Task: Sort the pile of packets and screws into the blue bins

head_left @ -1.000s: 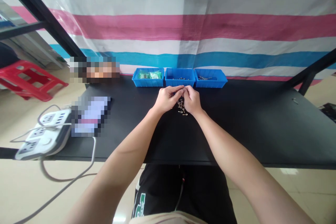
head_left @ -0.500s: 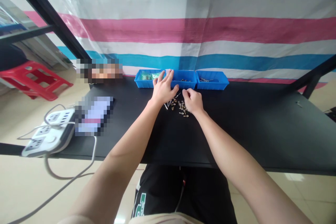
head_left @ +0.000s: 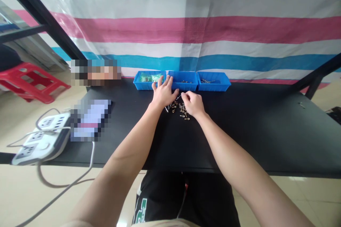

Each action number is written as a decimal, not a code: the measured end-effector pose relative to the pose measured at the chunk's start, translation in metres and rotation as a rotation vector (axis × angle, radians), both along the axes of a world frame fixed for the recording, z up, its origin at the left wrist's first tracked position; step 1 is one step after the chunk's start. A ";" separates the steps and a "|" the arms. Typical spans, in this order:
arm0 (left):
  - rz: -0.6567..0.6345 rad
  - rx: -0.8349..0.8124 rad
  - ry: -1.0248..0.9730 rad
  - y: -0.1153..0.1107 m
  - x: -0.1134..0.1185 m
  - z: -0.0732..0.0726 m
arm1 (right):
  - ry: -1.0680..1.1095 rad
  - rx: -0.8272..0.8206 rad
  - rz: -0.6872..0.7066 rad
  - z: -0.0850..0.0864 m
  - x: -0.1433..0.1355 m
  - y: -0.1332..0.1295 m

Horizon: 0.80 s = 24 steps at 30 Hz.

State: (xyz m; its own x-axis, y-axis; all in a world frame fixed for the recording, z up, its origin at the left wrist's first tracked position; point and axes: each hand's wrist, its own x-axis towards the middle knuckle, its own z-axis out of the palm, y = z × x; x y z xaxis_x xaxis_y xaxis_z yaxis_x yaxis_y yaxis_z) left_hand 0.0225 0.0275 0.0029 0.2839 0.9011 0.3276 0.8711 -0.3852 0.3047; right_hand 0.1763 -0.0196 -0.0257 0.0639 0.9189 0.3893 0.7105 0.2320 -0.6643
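The hands have parted since touching a second ago: the left hand (head_left: 163, 95) spreads open, the right hand (head_left: 193, 104) curls, its grip unclear. Between them, small screws (head_left: 182, 108) lie more exposed, seemingly easier to handle.

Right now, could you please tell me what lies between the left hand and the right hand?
The head view shows loose metal parts on the black table.
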 end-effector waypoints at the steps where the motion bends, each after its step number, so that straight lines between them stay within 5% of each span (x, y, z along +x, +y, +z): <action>1: 0.000 0.007 -0.005 -0.001 0.000 0.000 | -0.001 0.005 0.000 0.000 0.000 0.000; 24: 0.034 0.064 -0.019 -0.009 -0.007 0.000 | 0.016 0.028 0.044 -0.003 0.000 0.001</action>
State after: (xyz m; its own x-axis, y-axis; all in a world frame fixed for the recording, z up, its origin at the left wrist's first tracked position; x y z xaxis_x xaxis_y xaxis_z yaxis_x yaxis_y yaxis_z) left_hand 0.0158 0.0184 0.0028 0.2467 0.8874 0.3895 0.8782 -0.3747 0.2973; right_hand 0.1767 -0.0189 -0.0289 0.0300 0.9096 0.4145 0.6886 0.2817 -0.6681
